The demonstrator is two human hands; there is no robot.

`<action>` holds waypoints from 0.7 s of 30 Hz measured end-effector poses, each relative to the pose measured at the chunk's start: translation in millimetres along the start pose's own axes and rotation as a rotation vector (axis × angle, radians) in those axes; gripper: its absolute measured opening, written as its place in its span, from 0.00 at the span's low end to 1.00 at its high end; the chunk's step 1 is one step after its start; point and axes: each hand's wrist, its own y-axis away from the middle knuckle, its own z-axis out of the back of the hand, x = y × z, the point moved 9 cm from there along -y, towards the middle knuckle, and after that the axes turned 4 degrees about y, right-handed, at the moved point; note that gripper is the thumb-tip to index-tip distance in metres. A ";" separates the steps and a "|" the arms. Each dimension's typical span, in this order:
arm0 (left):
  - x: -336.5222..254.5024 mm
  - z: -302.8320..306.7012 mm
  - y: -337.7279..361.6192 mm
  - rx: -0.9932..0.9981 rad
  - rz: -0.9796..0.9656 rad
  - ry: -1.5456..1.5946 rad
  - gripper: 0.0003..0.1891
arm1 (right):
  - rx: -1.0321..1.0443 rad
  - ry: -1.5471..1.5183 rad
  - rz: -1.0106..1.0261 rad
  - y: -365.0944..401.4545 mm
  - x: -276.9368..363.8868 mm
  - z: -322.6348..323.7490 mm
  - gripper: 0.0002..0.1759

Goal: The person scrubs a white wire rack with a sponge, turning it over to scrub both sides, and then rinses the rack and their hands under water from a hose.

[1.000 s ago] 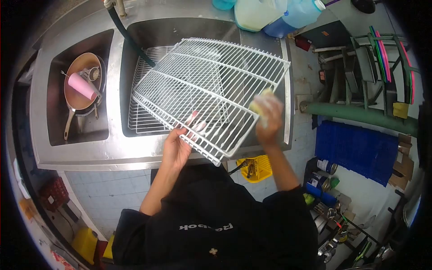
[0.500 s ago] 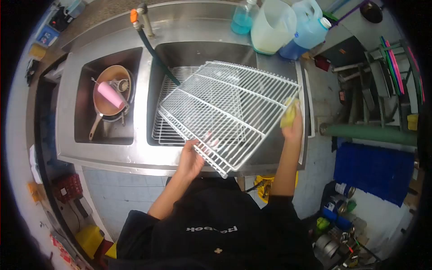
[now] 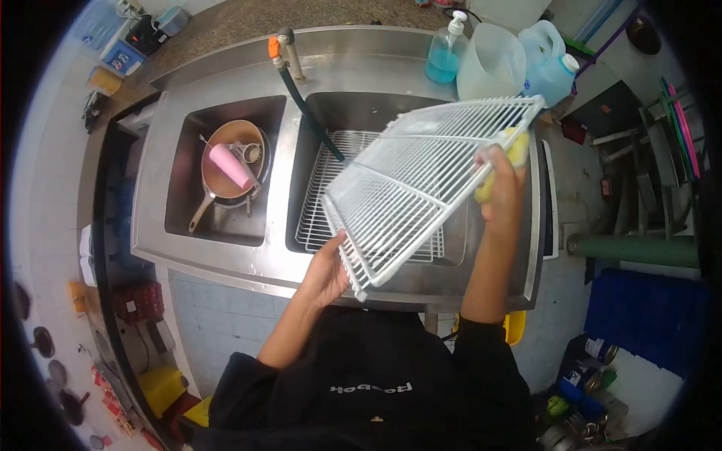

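Left basin: from where I stand, a pan (image 3: 216, 185) lies in this basin (image 3: 177, 203), with a pink cup (image 3: 230, 166) tipped on its side in it.
Hose: the dark hose (image 3: 307, 113) drops from the tap into the right basin (image 3: 361, 106), ending near a second rack (image 3: 311, 225) that lies flat there.
Left hand: the left hand (image 3: 328, 270) grasps the near left edge of the white wire rack (image 3: 402, 186), thumb on top; the fingers underneath are mostly hidden.
Wire rack: it is held up at a tilt over the right basin, above the second rack, its far right corner raised toward the jugs. I cannot tell whether any edge leans on the sink.
Bottles: a pump bottle (image 3: 442, 65) and two jugs (image 3: 490, 63) (image 3: 553, 77) stand behind the rack's raised end.
Right hand: the right hand (image 3: 502, 180) is closed around a yellow sponge (image 3: 517, 148) at the rack's right edge.
Step in hand: I judge this to be scrubbing the rack's outer bar.
Next move: working along that bar calls for a firm left grip, even pressure on the sponge, and care not to knock the bottles.
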 end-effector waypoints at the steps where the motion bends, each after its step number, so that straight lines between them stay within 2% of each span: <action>1: 2.4 -5.5 5.5 0.021 0.040 0.016 0.21 | 0.051 0.035 0.029 4.0 18.5 -13.4 0.16; 3: 12.9 -12.5 16.4 -0.017 0.097 0.070 0.21 | 0.055 0.088 0.127 11.9 51.6 -29.1 0.18; 6: 34.2 -34.0 31.0 0.099 0.351 0.241 0.29 | 0.104 0.232 0.226 27.0 87.0 -60.5 0.20; 8: 42.7 -40.1 30.7 0.185 0.393 0.160 0.33 | 0.204 0.338 0.291 30.5 99.0 -82.9 0.20; 10: 50.8 -47.5 26.2 0.251 0.416 0.059 0.35 | 0.181 0.422 0.467 37.0 111.9 -98.4 0.17; 13: 63.7 -59.9 6.4 0.301 0.423 -0.059 0.37 | 0.286 0.478 0.437 35.6 117.1 -111.6 0.19; 16: 79.4 -65.7 -10.8 0.354 0.355 -0.133 0.39 | 0.312 0.376 0.426 14.9 119.5 -85.9 0.21; 18: 88.9 -39.5 -33.2 0.258 0.330 -0.005 0.39 | 0.192 0.179 0.333 10.1 118.3 -59.7 0.26; 21: 92.1 32.3 -88.0 0.048 0.184 0.150 0.39 | 0.334 0.216 0.213 -0.4 114.7 -8.1 0.32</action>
